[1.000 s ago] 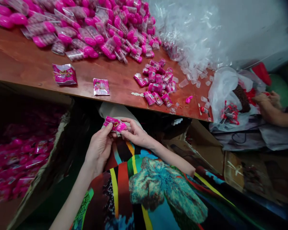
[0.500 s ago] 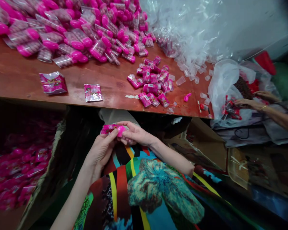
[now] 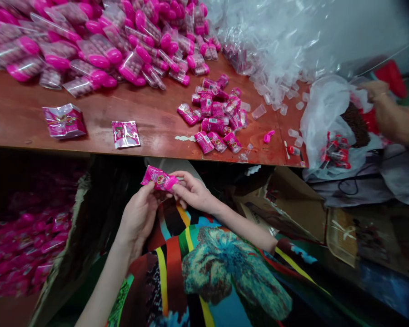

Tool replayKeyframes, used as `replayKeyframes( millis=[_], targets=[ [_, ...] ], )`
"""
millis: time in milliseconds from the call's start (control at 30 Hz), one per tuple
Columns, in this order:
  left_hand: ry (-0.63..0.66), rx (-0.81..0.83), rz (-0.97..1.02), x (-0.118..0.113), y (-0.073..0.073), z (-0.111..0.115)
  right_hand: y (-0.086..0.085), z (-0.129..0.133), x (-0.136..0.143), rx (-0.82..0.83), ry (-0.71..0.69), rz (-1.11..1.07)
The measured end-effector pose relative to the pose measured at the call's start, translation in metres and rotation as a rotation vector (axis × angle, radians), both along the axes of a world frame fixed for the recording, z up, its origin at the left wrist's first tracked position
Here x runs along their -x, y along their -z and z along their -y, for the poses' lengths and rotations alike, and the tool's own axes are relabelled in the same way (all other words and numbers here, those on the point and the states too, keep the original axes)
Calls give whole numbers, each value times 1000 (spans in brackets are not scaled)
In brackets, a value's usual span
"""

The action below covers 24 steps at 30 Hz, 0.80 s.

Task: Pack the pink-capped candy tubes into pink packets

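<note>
Above my lap, my left hand (image 3: 141,209) pinches a shiny pink printed sachet (image 3: 157,177) from below and at its left part. My right hand (image 3: 194,193) closes on the sachet's right end, where a plain bright pink part (image 3: 171,183) shows. Whether that part is a cap inside the sachet or a separate piece is hidden by my fingers. On the table edge ahead lie a flat pink sachet (image 3: 126,134) and a puffed pink packet (image 3: 64,121). A small heap of filled pink sachets (image 3: 213,123) lies to their right.
Pink-capped clear containers (image 3: 95,50) cover the table's (image 3: 153,109) back left. Clear plastic pieces (image 3: 276,59) pile at the back right. A box of pink packets (image 3: 27,254) stands low left. At right, another person's hand (image 3: 388,109) is over a white bag (image 3: 316,109).
The sachet has turned so more of its printed face shows, and both hands still hold it. The other person's hand has risen from the red items in the white bag.
</note>
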<state>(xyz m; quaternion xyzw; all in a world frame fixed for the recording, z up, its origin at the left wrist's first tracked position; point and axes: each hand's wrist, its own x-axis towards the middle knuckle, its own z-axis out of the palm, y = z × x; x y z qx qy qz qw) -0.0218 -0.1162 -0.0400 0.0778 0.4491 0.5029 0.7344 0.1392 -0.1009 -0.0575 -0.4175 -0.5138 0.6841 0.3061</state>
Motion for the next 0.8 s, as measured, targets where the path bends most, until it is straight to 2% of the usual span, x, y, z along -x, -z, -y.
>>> replayKeyframes(
  millis=[100,167,233,300,433,533,667,800],
  targets=[
    [-77,43,-92,-3,2,-4,1,-3,-4,245,84,-196],
    [-104,81,-86,-4,2,-5,-3,-6,-9,379,132,-307],
    [-99,115,-41,-4,-1,-5,-10,-8,-14,452,159,-375],
    [-98,130,9,-4,-6,-6,-17,-9,-18,430,179,-386],
    [-150,154,73,-6,-15,-10,-26,-7,-20,191,183,-219],
    [-200,180,99,-9,-16,-13,-26,-6,-17,-102,253,-18],
    [-190,192,103,-12,-16,-13,-23,-3,-11,-499,314,239],
    [-203,148,65,-16,-17,-10,-22,3,-8,-653,316,381]
  ],
)
